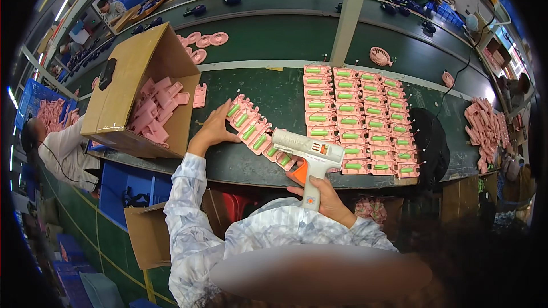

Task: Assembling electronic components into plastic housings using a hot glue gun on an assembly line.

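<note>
At the frame's centre, the dark green workbench (pixel 274 94) carries everything. Upper left, a tipped cardboard box (pixel 137 88) holds bare pink shells, seemingly work still to come. Right of centre, a neat block of pink halves with green cells (pixel 357 117) looks finished. A slanting row of pink halves (pixel 254 131) lies under my left hand (pixel 214 128), flat and open, fingertips touching its upper end. My right hand (pixel 322 197) is clenched round the white glue gun (pixel 308 154), nozzle at the row's lower end.
</note>
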`<state>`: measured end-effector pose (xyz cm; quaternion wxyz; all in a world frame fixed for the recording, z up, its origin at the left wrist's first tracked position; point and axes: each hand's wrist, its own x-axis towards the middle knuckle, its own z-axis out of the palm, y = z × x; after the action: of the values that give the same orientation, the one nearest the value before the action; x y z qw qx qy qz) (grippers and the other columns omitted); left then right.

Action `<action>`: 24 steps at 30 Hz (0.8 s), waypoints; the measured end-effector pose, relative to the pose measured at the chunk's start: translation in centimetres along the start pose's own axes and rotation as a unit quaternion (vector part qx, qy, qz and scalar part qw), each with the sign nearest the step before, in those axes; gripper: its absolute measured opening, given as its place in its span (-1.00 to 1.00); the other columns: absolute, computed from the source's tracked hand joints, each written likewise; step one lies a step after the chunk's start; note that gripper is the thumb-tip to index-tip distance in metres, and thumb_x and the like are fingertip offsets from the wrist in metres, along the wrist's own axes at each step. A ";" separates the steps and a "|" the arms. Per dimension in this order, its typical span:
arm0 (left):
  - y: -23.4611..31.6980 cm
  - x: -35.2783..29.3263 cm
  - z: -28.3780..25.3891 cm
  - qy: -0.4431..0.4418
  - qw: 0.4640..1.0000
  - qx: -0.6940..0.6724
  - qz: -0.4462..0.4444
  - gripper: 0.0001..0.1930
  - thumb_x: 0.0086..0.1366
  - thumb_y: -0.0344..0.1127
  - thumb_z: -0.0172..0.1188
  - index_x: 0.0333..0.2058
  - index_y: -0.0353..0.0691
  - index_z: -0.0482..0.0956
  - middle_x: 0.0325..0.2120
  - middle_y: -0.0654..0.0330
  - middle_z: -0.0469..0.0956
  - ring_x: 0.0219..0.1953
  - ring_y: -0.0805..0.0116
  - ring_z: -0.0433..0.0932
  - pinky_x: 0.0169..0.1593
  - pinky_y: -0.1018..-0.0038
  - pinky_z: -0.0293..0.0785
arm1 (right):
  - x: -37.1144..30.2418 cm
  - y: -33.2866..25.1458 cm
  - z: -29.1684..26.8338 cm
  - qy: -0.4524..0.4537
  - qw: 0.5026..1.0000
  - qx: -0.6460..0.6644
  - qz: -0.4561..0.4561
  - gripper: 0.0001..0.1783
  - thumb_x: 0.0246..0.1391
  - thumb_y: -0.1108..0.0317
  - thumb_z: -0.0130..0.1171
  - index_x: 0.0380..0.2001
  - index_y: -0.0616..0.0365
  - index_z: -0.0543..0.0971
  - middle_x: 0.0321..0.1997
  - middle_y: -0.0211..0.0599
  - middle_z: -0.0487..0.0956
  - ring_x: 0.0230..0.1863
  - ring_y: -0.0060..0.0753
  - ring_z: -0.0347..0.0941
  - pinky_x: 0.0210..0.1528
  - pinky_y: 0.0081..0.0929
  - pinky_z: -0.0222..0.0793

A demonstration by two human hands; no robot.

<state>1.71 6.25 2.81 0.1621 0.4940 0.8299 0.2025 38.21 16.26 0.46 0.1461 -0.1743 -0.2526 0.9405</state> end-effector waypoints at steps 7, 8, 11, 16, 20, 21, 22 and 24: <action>0.4 8.5 -0.6 -0.064 0.995 0.024 0.079 0.36 -0.35 -0.11 0.62 0.41 -0.31 -0.03 0.35 -0.10 0.18 0.35 -0.10 0.19 0.40 0.28 0.12 | 1.8 1.2 0.5 0.019 0.998 0.009 -0.054 -0.41 0.24 0.36 0.07 0.30 0.16 0.21 0.27 -0.23 0.36 0.32 -0.21 0.30 0.27 0.09 0.37; 0.6 9.6 -0.6 -0.074 0.992 0.024 0.095 0.35 -0.35 -0.10 0.62 0.41 -0.32 -0.03 0.35 -0.10 0.18 0.35 -0.09 0.19 0.40 0.28 0.12 | 1.9 1.3 0.5 0.024 0.998 0.011 -0.057 -0.42 0.24 0.36 0.07 0.30 0.16 0.22 0.27 -0.22 0.36 0.33 -0.21 0.30 0.27 0.09 0.37; 1.6 12.8 -0.7 -0.112 0.985 0.029 0.131 0.34 -0.33 -0.08 0.62 0.41 -0.34 -0.02 0.33 -0.11 0.22 0.33 -0.07 0.21 0.40 0.29 0.10 | 1.9 1.0 0.8 0.025 0.997 0.012 -0.067 -0.38 0.26 0.36 0.06 0.33 0.13 0.15 0.31 -0.21 0.32 0.34 -0.19 0.28 0.30 0.11 0.33; 3.3 16.0 -0.1 -0.155 0.970 0.062 0.176 0.31 -0.29 -0.11 0.60 0.41 -0.34 -0.03 0.30 -0.14 0.25 0.28 -0.07 0.27 0.36 0.30 0.15 | 2.0 0.5 1.4 0.032 0.997 0.005 -0.069 -0.35 0.29 0.37 -0.01 0.38 0.09 0.04 0.39 -0.17 0.22 0.41 -0.16 0.19 0.32 0.12 0.29; 2.1 15.6 -1.0 -0.074 0.986 -0.015 0.151 0.08 -0.13 -0.21 0.52 0.37 -0.31 0.12 0.28 -0.13 0.28 0.22 0.02 0.39 0.26 0.33 0.33 | 2.2 0.6 1.1 0.021 0.996 -0.008 -0.082 -0.30 0.29 0.38 -0.03 0.41 0.02 -0.04 0.43 -0.20 0.15 0.42 -0.16 0.16 0.33 0.13 0.28; 1.9 14.3 -0.9 -0.053 0.994 -0.071 0.067 0.03 -0.08 -0.24 0.49 0.36 -0.31 0.14 0.28 -0.13 0.29 0.21 0.00 0.41 0.24 0.31 0.36 | 2.3 0.6 1.0 0.022 0.997 -0.008 -0.078 -0.30 0.29 0.38 -0.03 0.41 0.02 -0.04 0.43 -0.20 0.15 0.42 -0.16 0.16 0.33 0.13 0.28; 1.2 12.8 0.0 0.028 0.991 -0.102 0.076 -0.07 0.05 -0.26 0.44 0.35 -0.32 0.15 0.29 -0.10 0.30 0.20 0.06 0.43 0.19 0.33 0.41 | 2.4 0.6 0.9 0.024 0.996 -0.010 -0.085 -0.29 0.28 0.38 -0.02 0.42 0.02 -0.05 0.43 -0.20 0.15 0.42 -0.17 0.17 0.33 0.12 0.29; 0.9 8.9 2.9 0.192 0.939 -0.287 0.007 -0.19 0.20 -0.22 0.37 0.34 -0.33 0.17 0.30 -0.10 0.29 0.27 0.06 0.38 0.24 0.30 0.35 | 2.3 0.7 1.0 0.022 0.996 -0.013 -0.085 -0.27 0.28 0.37 -0.02 0.42 0.02 -0.06 0.43 -0.20 0.15 0.41 -0.17 0.17 0.32 0.12 0.30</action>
<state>-0.36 15.03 0.08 0.1331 0.3844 0.7485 0.5238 35.63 16.11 0.37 0.2284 -0.1748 -0.2750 0.9174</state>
